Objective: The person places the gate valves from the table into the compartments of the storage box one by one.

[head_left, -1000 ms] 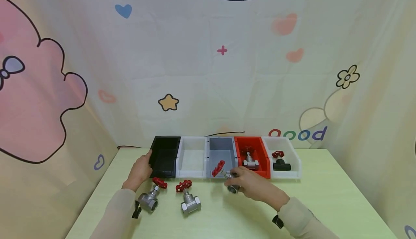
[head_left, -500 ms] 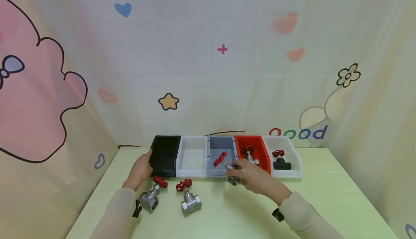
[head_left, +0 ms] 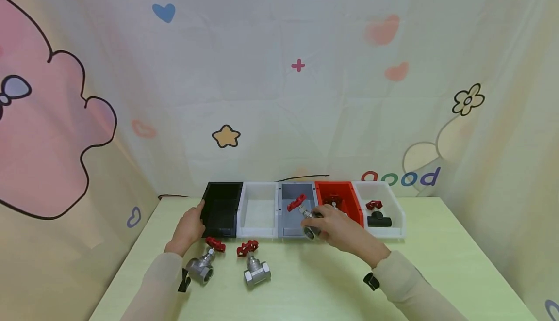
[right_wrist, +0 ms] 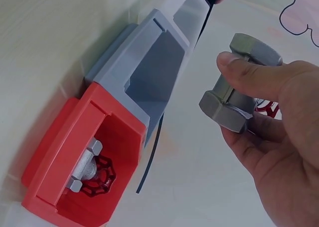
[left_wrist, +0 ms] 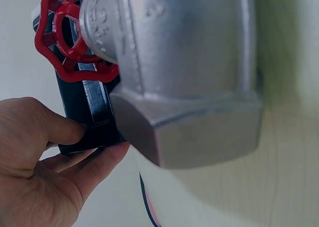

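My right hand [head_left: 338, 226] grips a metal gate valve [right_wrist: 232, 87] by its body, thumb on one side and fingers on the other. The valve's red handwheel [head_left: 296, 202] points up and left over the grey bin [head_left: 298, 191]. At the row's left end, my left hand [head_left: 187, 229] pinches the wall of the black bin [left_wrist: 92, 100] between thumb and fingers. Close to this hand, a second gate valve [head_left: 201, 265] lies on the table, large in the left wrist view. Another gate valve [head_left: 257, 272] lies to its right.
Joined in one row with the black and grey bins are a white bin [head_left: 258, 210], a red bin [right_wrist: 50, 167] holding a valve [right_wrist: 85, 170], and a right-hand white bin [head_left: 395, 209] with a black-bodied valve [head_left: 378, 221]. A patterned curtain [head_left: 271, 93] hangs behind the table [head_left: 349, 296].
My right hand has raised the gate valve and carried it forward, so its handwheel is farther over the grey bin. My left hand has stayed at the black bin.
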Tool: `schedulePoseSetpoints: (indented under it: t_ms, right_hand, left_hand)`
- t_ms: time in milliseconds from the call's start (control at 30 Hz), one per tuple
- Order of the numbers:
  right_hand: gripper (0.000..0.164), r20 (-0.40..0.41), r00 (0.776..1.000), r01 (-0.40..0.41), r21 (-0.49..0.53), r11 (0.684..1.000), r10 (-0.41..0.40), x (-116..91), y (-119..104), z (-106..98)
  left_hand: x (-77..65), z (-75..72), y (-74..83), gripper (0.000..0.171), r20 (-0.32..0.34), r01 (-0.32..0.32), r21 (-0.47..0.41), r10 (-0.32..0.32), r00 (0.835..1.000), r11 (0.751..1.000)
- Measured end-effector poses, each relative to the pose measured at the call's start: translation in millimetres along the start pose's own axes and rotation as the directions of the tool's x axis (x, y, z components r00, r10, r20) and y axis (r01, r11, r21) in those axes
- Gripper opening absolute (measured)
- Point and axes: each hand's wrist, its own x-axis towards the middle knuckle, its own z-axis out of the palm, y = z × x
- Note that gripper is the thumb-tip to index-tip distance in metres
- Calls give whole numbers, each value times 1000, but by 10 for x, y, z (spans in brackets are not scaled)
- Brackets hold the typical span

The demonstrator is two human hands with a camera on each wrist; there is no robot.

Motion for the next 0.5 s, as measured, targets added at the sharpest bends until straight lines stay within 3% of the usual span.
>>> schedulePoseSetpoints:
  t_ms: [267, 500]
  right_hand:
    - [53, 13, 999, -46, 9, 999, 45, 52, 23, -5]
    - [51, -22, 997, -78, 17, 997, 78, 107, 19, 7]
  left_hand:
    - [-2, 8, -2, 68, -2, -4, -7, 4, 1000, 1000]
    - [-2, 13, -10, 67, -10, -10, -9, 9, 1000, 1000]
